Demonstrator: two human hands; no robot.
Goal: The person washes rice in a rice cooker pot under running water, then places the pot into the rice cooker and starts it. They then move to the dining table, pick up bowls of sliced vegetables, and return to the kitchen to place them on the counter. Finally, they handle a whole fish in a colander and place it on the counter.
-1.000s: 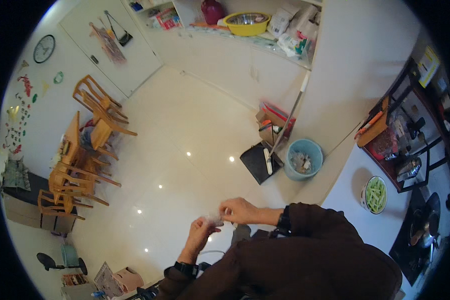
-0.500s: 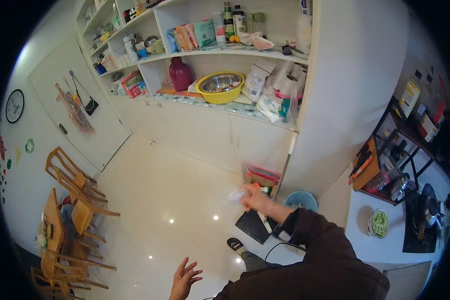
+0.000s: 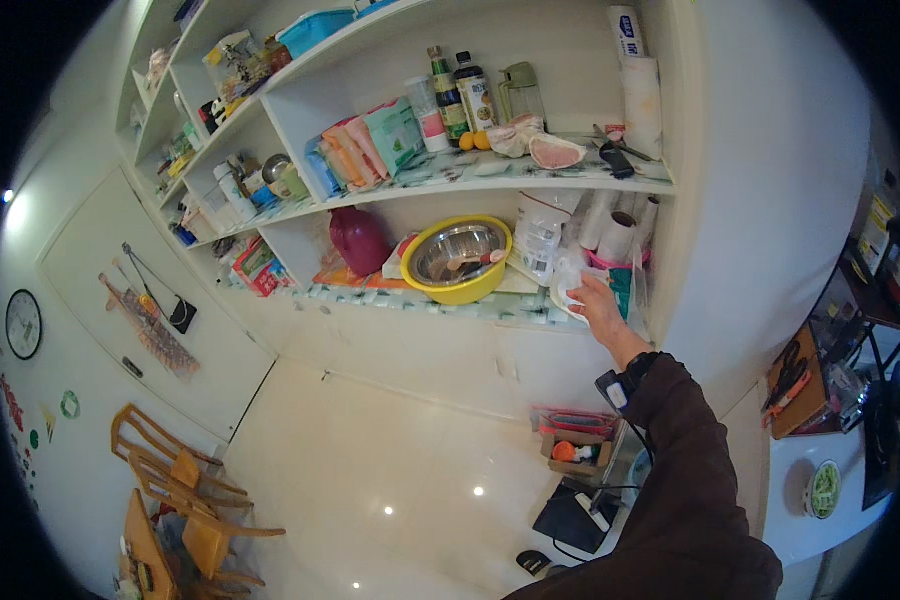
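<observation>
Where white shelves meet glossy floor, right hand gripping white packet, yellow bowl beside.

I am looking at a home kitchen or pantry corner, judged by open white shelves stocked with sauce bottles, food packets, paper rolls and a steel bowl set in a yellow one. I also note a wall clock, stacked wooden chairs on a glossy tiled floor, and a white counter with a small green dish. A dustpan lies on the floor below the shelves.
</observation>
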